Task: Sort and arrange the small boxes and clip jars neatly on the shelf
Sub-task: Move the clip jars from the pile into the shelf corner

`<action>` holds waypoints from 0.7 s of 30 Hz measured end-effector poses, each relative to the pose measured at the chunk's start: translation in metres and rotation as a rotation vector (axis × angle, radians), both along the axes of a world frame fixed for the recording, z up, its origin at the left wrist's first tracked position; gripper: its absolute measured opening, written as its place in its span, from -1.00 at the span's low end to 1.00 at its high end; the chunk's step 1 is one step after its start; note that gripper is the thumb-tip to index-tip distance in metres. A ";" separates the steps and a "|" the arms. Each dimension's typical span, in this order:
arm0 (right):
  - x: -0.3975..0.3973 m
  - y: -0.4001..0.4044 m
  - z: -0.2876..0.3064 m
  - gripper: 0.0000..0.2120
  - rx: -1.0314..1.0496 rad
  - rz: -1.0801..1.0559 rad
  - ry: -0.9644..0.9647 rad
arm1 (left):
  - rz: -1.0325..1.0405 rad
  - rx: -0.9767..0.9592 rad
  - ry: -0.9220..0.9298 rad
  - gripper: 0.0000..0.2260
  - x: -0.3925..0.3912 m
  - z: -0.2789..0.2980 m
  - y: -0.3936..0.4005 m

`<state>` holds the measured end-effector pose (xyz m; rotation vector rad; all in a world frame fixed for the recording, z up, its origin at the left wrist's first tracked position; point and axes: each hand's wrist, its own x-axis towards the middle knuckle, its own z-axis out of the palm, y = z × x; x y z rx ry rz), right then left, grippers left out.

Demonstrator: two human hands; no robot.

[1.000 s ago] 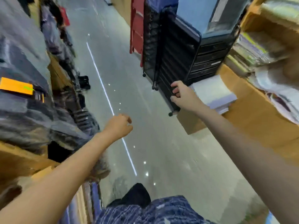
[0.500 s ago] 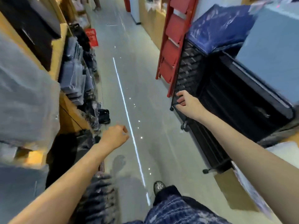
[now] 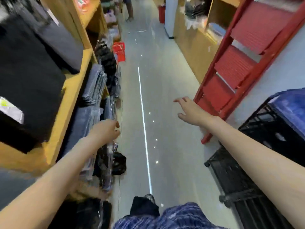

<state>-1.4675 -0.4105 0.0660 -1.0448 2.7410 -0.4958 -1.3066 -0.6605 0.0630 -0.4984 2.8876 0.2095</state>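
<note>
A narrow shop aisle with a grey polished floor [image 3: 165, 100] is seen, with wooden shelves of dark packaged goods [image 3: 95, 83] to the left of the left hand and a red metal stepladder [image 3: 231, 71] just beyond the right hand. The right hand [image 3: 189, 109], which was gripping the edge of the black wire drawer cart [image 3: 247, 187] half a second ago, has been taken off it; its fingers are now spread apart and nothing is held. The left hand [image 3: 105, 131] is loosely curled in the air near the shelf front, and it is empty too. The view has been turned further down the aisle. No small boxes or clip jars can be made out, so it is judged that the person is being carried toward them and sorting is not yet begun.
</note>
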 end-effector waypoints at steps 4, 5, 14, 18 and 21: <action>-0.122 -0.048 0.032 -0.54 -0.159 -0.116 -0.043 | -0.096 0.076 0.027 -0.72 -0.134 0.022 -0.041; -0.152 -0.061 0.033 -0.56 -0.208 -0.156 -0.046 | -0.129 0.102 0.030 -0.70 -0.167 0.019 -0.047; -0.461 -0.168 -0.004 -0.56 -0.076 -0.202 -0.212 | -0.190 0.012 -0.208 -0.68 -0.456 -0.021 -0.170; -0.579 -0.249 0.018 -0.59 -0.133 -0.194 -0.193 | -0.036 0.013 -0.063 -0.73 -0.562 0.004 -0.237; -0.653 -0.333 0.029 -0.57 -0.158 -0.035 -0.203 | 0.081 0.051 0.056 -0.76 -0.640 0.013 -0.288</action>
